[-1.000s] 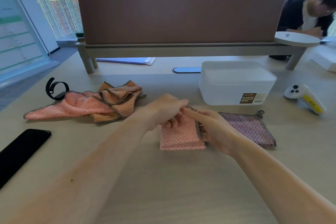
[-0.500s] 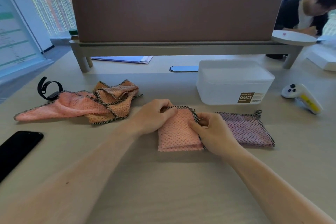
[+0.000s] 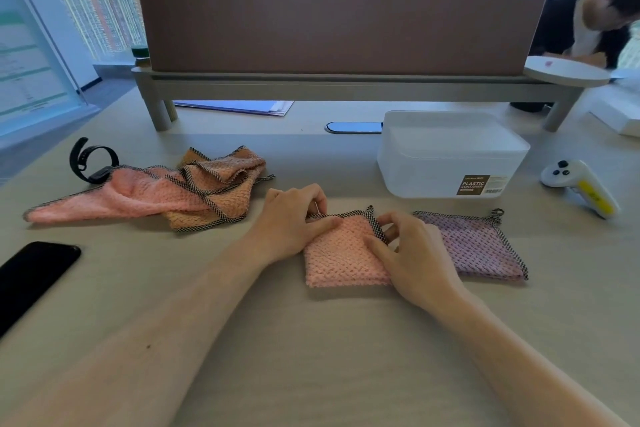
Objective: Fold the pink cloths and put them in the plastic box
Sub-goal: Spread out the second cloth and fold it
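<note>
A pink cloth (image 3: 341, 258) folded into a small square lies on the table in front of me. My left hand (image 3: 294, 222) pinches its far left corner along the checked hem. My right hand (image 3: 412, 253) pinches its right edge, fingers curled over the hem. A folded purple-pink cloth (image 3: 474, 246) lies flat just right of it. Two unfolded cloths, one pink (image 3: 124, 198) and one orange (image 3: 221, 180), lie crumpled at the left. The frosted plastic box (image 3: 450, 156), lid on, stands behind the folded cloths.
A black phone (image 3: 31, 277) lies at the near left, a black wristband (image 3: 91, 159) beside the crumpled cloths. A white and yellow controller (image 3: 581, 185) sits right of the box. A brown desk divider (image 3: 339, 17) spans the back; a person sits beyond it at right.
Both hands have shifted along the folded pink cloth's far edge: the left now pinches the far left corner, the right has moved onto the right hem.
</note>
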`<action>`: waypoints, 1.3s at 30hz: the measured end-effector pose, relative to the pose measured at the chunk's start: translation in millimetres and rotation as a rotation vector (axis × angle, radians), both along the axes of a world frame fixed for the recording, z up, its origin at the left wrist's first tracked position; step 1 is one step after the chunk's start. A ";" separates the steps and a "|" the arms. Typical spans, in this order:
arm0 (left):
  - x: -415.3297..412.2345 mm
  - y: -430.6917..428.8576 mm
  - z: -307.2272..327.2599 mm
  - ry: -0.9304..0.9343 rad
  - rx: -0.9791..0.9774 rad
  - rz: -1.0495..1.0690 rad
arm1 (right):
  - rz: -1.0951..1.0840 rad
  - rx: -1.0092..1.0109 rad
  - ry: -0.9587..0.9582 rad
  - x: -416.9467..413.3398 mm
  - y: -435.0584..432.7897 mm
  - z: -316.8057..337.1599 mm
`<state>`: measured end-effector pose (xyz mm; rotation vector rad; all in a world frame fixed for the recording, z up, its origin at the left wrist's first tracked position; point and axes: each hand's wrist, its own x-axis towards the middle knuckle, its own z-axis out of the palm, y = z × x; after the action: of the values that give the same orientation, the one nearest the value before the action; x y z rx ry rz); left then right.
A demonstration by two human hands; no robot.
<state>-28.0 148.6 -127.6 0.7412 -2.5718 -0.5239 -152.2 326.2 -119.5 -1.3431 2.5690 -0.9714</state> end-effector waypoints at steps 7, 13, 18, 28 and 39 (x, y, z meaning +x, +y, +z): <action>11.7 58.9 -1.3 -0.020 -0.178 -0.043 | 0.101 0.027 0.418 14.8 -7.3 17.7; 13.1 71.2 -20.5 -0.375 -0.141 -0.046 | 0.378 0.287 0.128 21.5 -26.2 -12.5; 37.4 56.8 -19.1 -0.446 -0.102 0.008 | 0.327 0.422 0.210 12.5 -14.7 -17.8; 29.8 32.8 30.7 -0.220 0.235 0.237 | 0.301 0.418 0.231 14.0 -12.7 -19.6; 15.5 52.6 33.2 -0.054 0.397 0.115 | 0.299 0.394 0.244 12.1 -13.6 -23.6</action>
<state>-12.5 201.2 -94.4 1.0385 -2.4805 -1.0057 -140.1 312.6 -143.1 -1.7326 2.4337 -0.2496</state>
